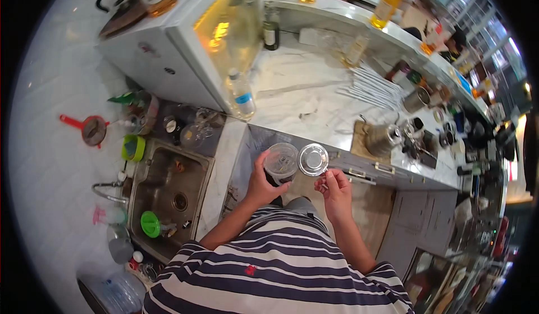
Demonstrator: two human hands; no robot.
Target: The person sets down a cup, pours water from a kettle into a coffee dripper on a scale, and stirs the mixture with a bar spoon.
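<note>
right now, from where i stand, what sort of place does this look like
Probably a kitchen or the work side of a drinks bar: there is a grey metal rectangular sink, a white marble-patterned counter and a clear bottle of amber liquid on a raised white ledge.

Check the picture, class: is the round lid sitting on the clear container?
No, the right hand holds the round lid to one side of the clear container, which is in the left hand.
</note>
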